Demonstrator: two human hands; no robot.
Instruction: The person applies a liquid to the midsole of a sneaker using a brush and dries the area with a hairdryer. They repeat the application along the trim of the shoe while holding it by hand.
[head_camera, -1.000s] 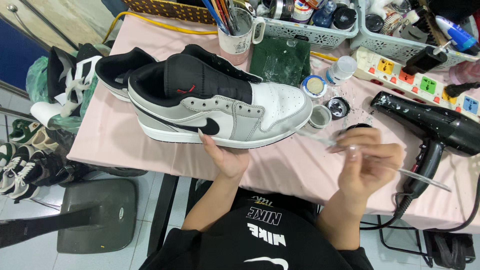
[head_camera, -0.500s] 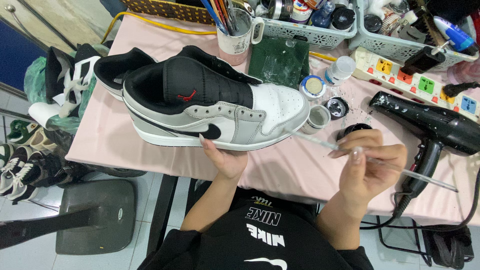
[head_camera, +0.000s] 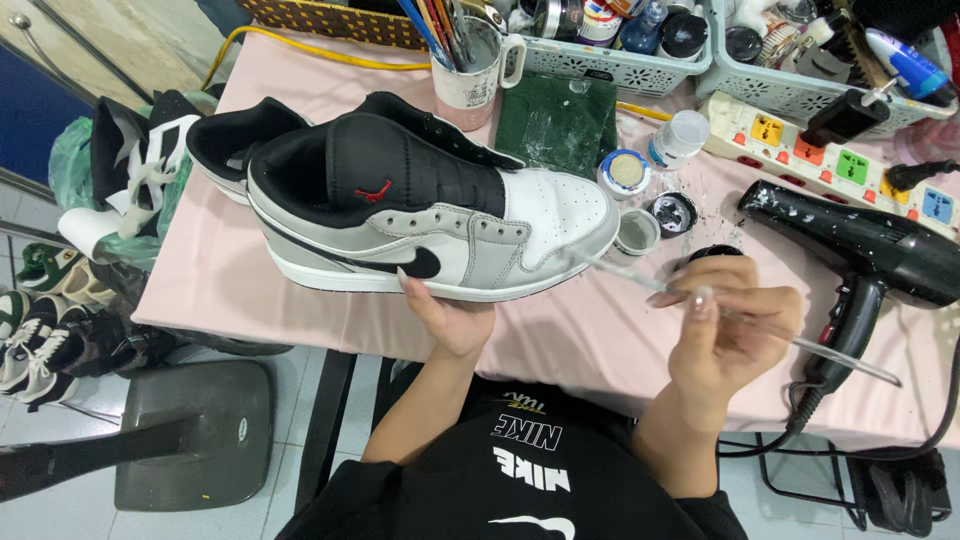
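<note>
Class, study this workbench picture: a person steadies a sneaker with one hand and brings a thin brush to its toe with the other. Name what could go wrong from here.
1. The left hand supports the sneaker only from beneath its sole, so it might tip.
2. Open paint pots sit right beside the toe; a nudge may spill them on the pink table cover.
3. The brush in the right hand could stray and mark the white toe.

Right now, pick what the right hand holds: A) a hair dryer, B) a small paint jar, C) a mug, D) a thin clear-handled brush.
D: the right hand pinches a thin clear-handled brush whose tip points at the toe of the shoe, which the left hand steadies from below; the hair dryer lies on the table untouched.
</note>
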